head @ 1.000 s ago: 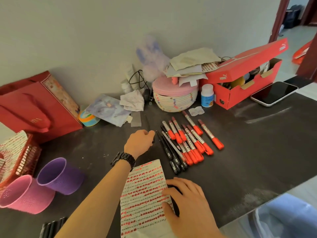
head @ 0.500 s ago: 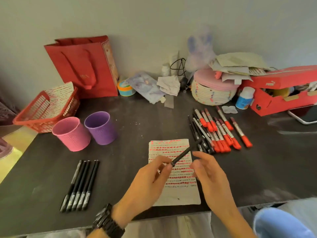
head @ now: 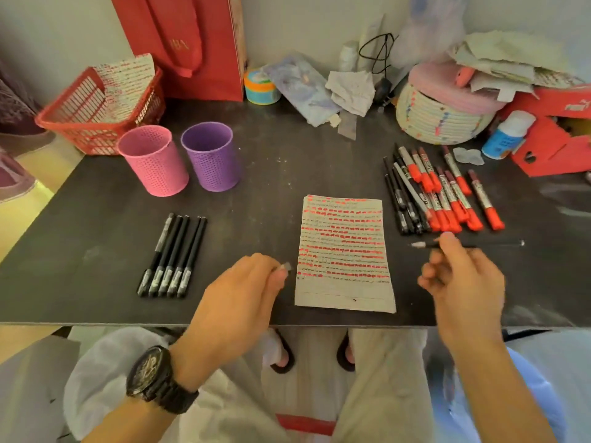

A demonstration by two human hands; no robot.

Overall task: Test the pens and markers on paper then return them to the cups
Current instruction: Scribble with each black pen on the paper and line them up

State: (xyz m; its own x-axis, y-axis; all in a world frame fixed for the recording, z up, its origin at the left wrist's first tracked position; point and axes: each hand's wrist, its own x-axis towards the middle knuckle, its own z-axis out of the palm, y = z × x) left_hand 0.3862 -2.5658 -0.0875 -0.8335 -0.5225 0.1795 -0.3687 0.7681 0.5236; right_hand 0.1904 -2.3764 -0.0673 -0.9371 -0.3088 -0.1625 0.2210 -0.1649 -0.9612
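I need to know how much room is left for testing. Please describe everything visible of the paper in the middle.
The paper is a pale lined sheet lying flat in portrait on the dark table. Rows of short red marks with thin dark scribbles fill most of it; the bottom strip is almost unmarked. Its left edge looks slightly wavy. The left hand and the right hand, which holds a pen, flank it without touching.

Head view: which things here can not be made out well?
All in the head view:
- Grey bit pinched in the left hand: motion blur; perhaps a cap.
- Pen in the right hand: blurred, tip unclear.
- Red shoebox: cut off by the right edge.
- Print on the markers: too small.
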